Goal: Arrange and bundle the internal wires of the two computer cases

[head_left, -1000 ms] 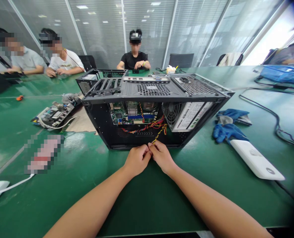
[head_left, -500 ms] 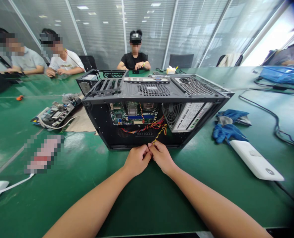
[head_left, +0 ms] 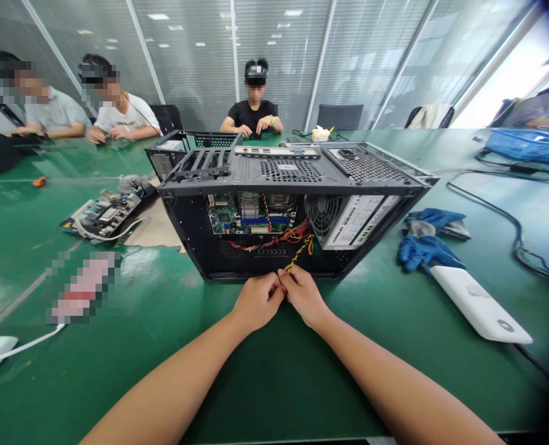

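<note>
A green table (head_left: 284,383) spreads beneath the work, with a person in a black shirt (head_left: 252,115) seated at its far side. Midway stands a black computer case (head_left: 256,189), its open side facing the camera wearer. Inside, a fan-fitted power supply (head_left: 355,224) fills the upper right corner, and a green motherboard (head_left: 256,220) sits to its left. Blue-and-grey gloves (head_left: 425,247) lie on the tabletop, right of the case. At the case's lower front edge, two bare hands meet: the right hand (head_left: 305,293) pinches the end of a yellow-and-black cable (head_left: 299,252), while the left hand (head_left: 259,301) is closed against it, its grip hidden from view. The slim cable slants up from the fingertips into the case, toward multicoloured wires (head_left: 284,238) beside the power supply.
</note>
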`<control>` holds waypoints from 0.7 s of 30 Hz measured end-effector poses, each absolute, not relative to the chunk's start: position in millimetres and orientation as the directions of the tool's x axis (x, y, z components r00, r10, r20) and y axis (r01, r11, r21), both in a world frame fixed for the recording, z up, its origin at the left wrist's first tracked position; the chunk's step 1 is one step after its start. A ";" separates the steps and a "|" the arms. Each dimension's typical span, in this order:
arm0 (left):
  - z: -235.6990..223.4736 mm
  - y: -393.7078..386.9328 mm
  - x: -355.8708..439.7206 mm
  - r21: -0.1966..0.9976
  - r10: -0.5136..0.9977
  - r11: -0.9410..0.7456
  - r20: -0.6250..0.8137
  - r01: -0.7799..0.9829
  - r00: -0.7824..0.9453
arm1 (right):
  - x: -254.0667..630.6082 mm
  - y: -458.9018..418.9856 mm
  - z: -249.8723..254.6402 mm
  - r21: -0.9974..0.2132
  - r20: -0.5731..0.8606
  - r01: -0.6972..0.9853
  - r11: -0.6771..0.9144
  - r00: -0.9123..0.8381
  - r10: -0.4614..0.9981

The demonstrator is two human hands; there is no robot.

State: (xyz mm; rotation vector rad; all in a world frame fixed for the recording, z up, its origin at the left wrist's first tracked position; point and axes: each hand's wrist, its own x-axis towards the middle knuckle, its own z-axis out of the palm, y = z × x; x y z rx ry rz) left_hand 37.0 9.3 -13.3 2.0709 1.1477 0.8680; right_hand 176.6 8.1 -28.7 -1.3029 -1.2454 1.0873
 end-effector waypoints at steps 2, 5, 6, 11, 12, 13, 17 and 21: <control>-13.0 9.4 37.0 0.758 0.879 -0.436 0.244 0.485 0.409 | 176.7 8.3 -28.6 -0.994 0.034 0.107 0.027 0.070 0.997; -12.3 9.3 37.2 0.759 0.881 -0.432 0.239 0.487 0.408 | 177.6 8.8 -28.9 -0.993 0.043 0.109 0.035 0.072 0.996; -12.0 9.3 37.3 0.762 0.881 -0.430 0.237 0.485 0.409 | 177.9 8.9 -29.0 -0.993 0.043 0.110 0.035 0.072 0.996; -11.6 9.1 37.4 0.762 0.881 -0.428 0.231 0.486 0.413 | 178.4 9.3 -29.4 -0.993 0.031 0.112 0.023 0.067 0.997; -11.9 9.2 37.3 0.759 0.880 -0.431 0.232 0.489 0.415 | 178.3 9.3 -29.5 -0.994 0.027 0.112 0.020 0.066 0.997; -12.3 9.3 37.2 0.756 0.878 -0.434 0.234 0.491 0.417 | 178.3 9.3 -29.7 -0.994 0.023 0.111 0.016 0.064 0.998; -13.3 9.7 37.1 0.753 0.875 -0.441 0.241 0.488 0.419 | 178.3 9.0 -30.0 -0.994 0.017 0.106 0.011 0.060 0.998; -12.2 9.7 37.5 0.755 0.878 -0.436 0.236 0.490 0.418 | 178.0 8.5 -28.6 -0.994 0.016 0.105 0.010 0.060 0.998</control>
